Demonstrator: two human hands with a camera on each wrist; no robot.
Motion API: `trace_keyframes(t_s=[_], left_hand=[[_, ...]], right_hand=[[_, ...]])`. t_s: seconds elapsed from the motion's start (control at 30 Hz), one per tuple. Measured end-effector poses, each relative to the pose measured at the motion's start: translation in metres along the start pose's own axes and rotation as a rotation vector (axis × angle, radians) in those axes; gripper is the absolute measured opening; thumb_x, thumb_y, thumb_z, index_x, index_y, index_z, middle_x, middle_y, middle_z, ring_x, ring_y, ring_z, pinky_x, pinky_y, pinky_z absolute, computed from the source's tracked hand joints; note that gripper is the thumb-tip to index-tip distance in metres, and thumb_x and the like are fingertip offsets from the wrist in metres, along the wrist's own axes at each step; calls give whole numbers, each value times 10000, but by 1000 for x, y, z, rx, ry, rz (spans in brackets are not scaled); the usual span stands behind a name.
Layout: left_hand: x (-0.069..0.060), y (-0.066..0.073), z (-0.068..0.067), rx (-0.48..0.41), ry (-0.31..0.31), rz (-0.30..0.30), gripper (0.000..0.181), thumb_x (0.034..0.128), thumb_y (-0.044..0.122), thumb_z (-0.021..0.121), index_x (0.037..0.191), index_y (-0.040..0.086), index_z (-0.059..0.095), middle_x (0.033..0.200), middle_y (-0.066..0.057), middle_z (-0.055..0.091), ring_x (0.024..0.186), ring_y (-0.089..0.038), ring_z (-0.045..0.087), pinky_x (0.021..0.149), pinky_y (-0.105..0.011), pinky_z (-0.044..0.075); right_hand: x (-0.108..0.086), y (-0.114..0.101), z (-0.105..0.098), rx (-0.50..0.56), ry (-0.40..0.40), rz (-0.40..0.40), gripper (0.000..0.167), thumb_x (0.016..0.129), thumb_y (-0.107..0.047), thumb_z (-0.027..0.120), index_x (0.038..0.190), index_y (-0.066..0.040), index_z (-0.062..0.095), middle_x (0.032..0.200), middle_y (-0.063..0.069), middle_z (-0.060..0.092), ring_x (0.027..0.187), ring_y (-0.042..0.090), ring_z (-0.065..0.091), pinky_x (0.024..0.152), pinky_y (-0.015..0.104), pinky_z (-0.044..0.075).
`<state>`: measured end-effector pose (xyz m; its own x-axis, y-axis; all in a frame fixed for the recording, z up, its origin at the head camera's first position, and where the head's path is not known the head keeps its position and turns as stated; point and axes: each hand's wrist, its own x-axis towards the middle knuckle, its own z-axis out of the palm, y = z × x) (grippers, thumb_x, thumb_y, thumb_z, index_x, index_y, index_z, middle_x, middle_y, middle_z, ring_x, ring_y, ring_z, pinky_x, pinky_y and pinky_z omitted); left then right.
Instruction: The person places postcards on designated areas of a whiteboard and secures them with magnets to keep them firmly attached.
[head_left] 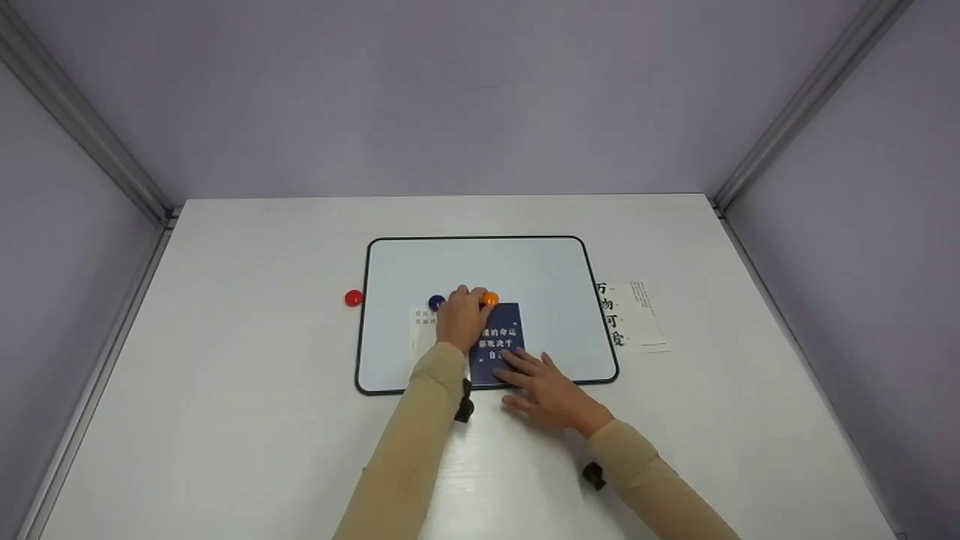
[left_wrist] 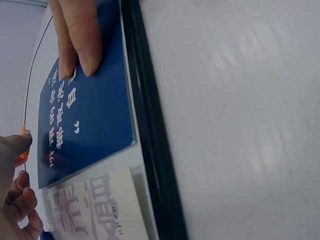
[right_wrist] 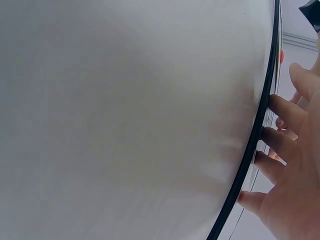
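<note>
A whiteboard (head_left: pixel 540 270) with a black rim lies on the table. On it are a dark blue card (head_left: pixel 480 371) with white writing and, to its left, a pale card (head_left: pixel 421 330). My left hand (head_left: pixel 463 319) pinches an orange magnet (head_left: pixel 490 298) at the blue card's top edge; in the left wrist view thumb and fingers are around the orange magnet (left_wrist: pixel 21 159). My right hand (head_left: pixel 551 390) rests with spread, fairly straight fingers on the lower right of the blue card (left_wrist: pixel 107 100). A blue magnet (head_left: pixel 436 302) sits above the pale card.
A red magnet (head_left: pixel 353 298) lies on the table just left of the whiteboard. Another pale card (head_left: pixel 641 319) with black writing lies at the board's right edge, partly covered by it. Purple-grey panels (head_left: pixel 450 97) stand behind and at both sides of the table.
</note>
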<state>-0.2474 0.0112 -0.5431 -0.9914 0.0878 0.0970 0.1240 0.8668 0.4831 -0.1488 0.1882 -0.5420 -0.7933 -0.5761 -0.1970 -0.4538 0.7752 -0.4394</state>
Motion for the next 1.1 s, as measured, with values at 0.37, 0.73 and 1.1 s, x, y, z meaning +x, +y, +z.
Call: trace_keyframes(t_s=[0.37, 0.73, 1.1], left_hand=[[-1, -2, 3, 5, 30, 16, 328, 938, 295, 617, 1195, 98, 664, 1017, -138, 673, 926, -277, 667, 811, -430, 577], [-1, 0, 5, 21, 18, 13, 336, 948, 295, 602, 1225, 112, 650, 1047, -134, 666, 954, -274, 658, 834, -430, 572], [-1, 2, 6, 67, -13, -4, 343, 951, 298, 597, 1234, 111, 647, 1063, -133, 665, 966, -274, 654, 846, -424, 569]], right_hand=[[0, 0, 1, 9, 13, -3, 541, 967, -468, 504, 1443, -216, 459, 1603, 60, 299, 1512, 322, 220, 1208, 632, 171], [1, -3, 0, 12, 22, -15, 536, 962, -453, 521, 1438, -212, 466, 1599, 56, 308, 1507, 321, 238, 1199, 646, 177], [0, -1, 0, 13, 9, -1, 539, 968, -472, 500, 1446, -230, 452, 1605, 50, 294, 1513, 320, 219, 1209, 634, 162]])
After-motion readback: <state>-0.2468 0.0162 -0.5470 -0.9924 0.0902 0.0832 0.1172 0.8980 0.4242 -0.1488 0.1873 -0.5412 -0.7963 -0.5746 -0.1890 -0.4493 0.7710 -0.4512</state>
